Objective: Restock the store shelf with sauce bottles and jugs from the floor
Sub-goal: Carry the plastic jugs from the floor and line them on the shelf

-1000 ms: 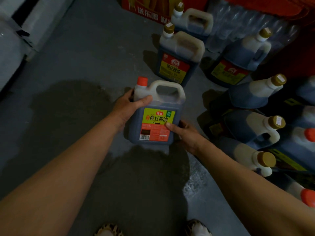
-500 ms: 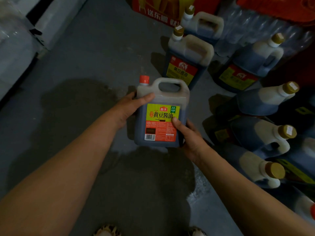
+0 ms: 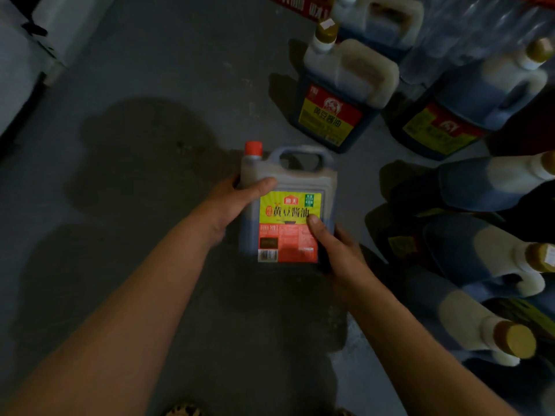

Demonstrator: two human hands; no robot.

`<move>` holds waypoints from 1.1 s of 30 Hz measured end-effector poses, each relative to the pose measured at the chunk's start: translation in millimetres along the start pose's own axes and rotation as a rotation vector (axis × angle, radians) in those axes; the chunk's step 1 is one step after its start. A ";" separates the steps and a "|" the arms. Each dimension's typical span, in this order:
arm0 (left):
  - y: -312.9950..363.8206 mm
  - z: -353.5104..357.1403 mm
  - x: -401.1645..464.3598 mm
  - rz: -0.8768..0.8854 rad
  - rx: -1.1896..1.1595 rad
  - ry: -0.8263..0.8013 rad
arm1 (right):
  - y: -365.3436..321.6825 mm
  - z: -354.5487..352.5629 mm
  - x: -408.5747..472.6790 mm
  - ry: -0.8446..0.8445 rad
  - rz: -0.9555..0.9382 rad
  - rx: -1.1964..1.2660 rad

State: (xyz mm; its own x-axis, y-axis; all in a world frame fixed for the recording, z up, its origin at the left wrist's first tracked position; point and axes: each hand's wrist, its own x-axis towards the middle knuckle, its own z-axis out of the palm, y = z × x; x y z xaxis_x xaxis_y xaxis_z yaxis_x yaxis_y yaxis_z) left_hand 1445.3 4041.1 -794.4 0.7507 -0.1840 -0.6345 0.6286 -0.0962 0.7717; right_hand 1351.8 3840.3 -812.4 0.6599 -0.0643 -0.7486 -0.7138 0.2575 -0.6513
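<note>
A red-capped jug of dark sauce is held between both hands above the grey floor; whether its base touches the floor cannot be told. The left hand is wrapped round the jug's upper left shoulder, its thumb laid across the front just below the neck. The right hand is clasped round the lower right corner, its thumb pressed on the yellow-and-red label. The jug is seen label-up, with its handle at the top. A dark shadow is cast on the floor beneath the arms. A pale unit is seen at the far left edge. To the right, seven gold-capped jugs are counted in part or whole: two upright ones behind the held jug, one leaning, and four lying on their sides near the right hand. Clear wrapped bottles are stacked behind them, their number not discernible.
</note>
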 end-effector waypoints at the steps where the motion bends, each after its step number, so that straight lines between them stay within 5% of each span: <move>1: -1.5 0.6 -4.8 -0.008 -0.010 0.002 | 2.9 0.5 -5.5 0.028 0.011 0.000; 17: 69.8 -1.4 -206.2 -0.139 -0.103 0.100 | -52.1 39.9 -215.3 0.051 0.117 -0.076; 33: 371.0 -32.5 -450.0 0.001 -0.109 0.226 | -310.6 126.3 -462.2 -0.082 -0.021 -0.145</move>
State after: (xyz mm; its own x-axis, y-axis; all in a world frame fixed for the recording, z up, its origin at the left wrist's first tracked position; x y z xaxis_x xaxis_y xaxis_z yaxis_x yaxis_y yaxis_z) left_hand 1347.3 4120.0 -224.0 0.7700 0.0407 -0.6367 0.6368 0.0123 0.7709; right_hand 1298.2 3911.8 -248.3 0.6875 0.0121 -0.7261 -0.7223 0.1146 -0.6820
